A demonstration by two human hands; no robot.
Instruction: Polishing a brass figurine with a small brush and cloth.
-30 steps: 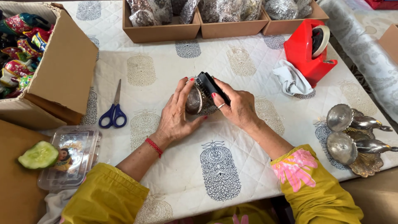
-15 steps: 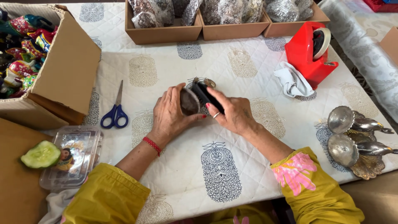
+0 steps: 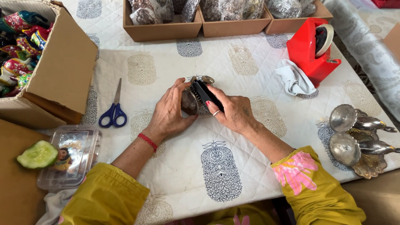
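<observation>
Black-backed and slanting from upper left to lower right, the brush (image 3: 207, 95) is lying clenched in the right hand (image 3: 231, 111), bristles pressing leftward against the small metal piece (image 3: 189, 102) that the left hand (image 3: 168, 112) is cupping just above the counter (image 3: 233, 166).

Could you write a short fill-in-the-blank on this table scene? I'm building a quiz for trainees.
1. The right hand holds a small black ____ against a round metal ornament.
2. The blue-handled scissors lie on the person's ____ side.
3. The red tape dispenser stands beside a crumpled white ____.
4. The left hand steadies the ____.

Missing: brush; left; cloth; ornament
</observation>
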